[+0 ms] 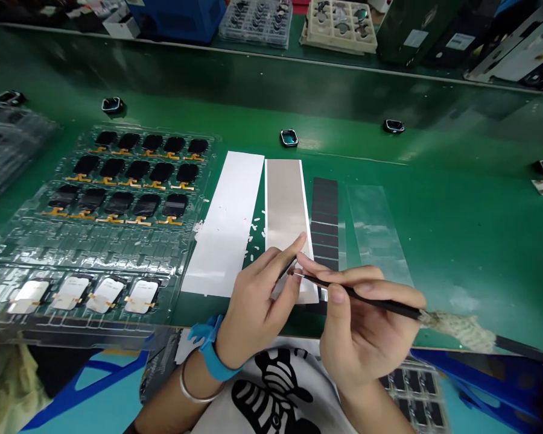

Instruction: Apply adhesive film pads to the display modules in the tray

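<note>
While the left hand (257, 295) pinches a small dark part (286, 268) between thumb and fingers, the right hand (366, 325) grips a slim black tool (384, 303) like a pen, its tip at the part. Both hands are close together at the fingertips, over the near end of a tan strip (284, 193). Most of the part is hidden by the fingers; its exact form cannot be told, nor whether the tip touches it.

The step in hand is judged to be fine work with the tip on the part. The next move appears to call for a firm left pinch and a light, well-controlled tip.

Left of the tan strip lies a white sheet (230, 217), with white scraps (254, 232) between them. To its right are a dark strip (324, 202) and a clear film (377, 223).

Further left, a clear tray (104, 244) bears three rows of black screens (138, 170) with orange tabs, and a near row of white-faced pieces (106, 294). Beyond, watch cases (289, 138) stand spaced along the green table (461, 241).
</note>
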The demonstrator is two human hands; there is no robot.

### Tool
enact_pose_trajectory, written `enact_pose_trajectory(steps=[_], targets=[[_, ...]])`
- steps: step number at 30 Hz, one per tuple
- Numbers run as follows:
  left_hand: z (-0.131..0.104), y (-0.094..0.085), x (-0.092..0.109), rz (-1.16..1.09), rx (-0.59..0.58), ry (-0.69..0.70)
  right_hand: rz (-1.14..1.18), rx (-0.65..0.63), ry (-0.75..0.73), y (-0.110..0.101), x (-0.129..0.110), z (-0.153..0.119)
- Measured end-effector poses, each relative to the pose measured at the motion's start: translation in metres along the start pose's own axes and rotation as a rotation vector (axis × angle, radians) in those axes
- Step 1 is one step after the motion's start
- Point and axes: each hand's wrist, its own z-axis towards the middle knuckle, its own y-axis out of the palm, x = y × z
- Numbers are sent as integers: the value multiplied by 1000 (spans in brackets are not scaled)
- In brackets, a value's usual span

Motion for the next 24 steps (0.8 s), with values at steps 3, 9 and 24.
enact_pose_trajectory(steps=[3, 9, 24], targets=[[0, 0, 0, 5, -9, 10, -1, -7, 4, 1, 5, -2], [0, 0, 1, 11, -34, 1, -6, 18, -4, 2, 10, -3], [0, 0, 1, 58, -41, -8, -28, 23, -38, 2, 16, -2]])
